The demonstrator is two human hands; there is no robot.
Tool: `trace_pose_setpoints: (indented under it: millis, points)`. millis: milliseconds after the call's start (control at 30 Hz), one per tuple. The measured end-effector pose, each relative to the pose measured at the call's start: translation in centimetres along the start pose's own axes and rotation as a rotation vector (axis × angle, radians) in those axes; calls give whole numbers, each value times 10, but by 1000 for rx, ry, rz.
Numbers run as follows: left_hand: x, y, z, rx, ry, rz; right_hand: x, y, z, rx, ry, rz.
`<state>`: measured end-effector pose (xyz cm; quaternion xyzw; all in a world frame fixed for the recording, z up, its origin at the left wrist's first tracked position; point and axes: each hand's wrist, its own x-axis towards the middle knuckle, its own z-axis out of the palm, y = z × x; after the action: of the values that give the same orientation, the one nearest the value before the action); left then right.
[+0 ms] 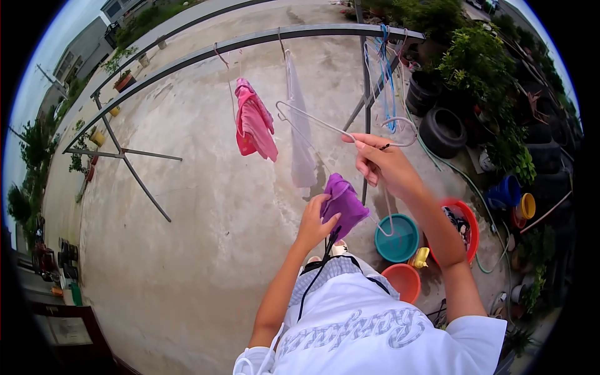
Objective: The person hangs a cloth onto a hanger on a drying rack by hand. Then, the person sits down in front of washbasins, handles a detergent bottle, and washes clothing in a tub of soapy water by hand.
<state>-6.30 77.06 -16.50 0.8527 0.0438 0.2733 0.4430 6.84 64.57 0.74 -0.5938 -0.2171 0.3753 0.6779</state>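
Head view: the left hand [314, 223] pinches the purple cloth [345, 203] beside the white hanger [319, 120], held near its hook by the right hand [382, 164]; the cloth looks light, limp, best gripped by its edges.

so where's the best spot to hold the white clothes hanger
I'd probably grip the white clothes hanger at its neck, coming from the right: the hook curves out that way, the shoulders spread from there, and the right hand pinches about there.

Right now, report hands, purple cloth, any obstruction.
Left hand gripping purple cloth. Right hand holding white hanger near its hook. Cloth at hanger's long bar. Whitish hanging sheet beyond; no clear obstruction.
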Motion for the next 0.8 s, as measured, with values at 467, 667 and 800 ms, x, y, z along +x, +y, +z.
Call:
trace_pose_setpoints:
  millis: [467,667,800]
  points:
    - [31,-10,-41,-137,-111,-125,5,-4,-2,-21,-3,-75]
    - [57,16,-80,-537,-94,-323,13,1,7,-87,-49,-53]
    - [80,44,-88,-372,-9,-273,14,11,20,-121,-69,-48]
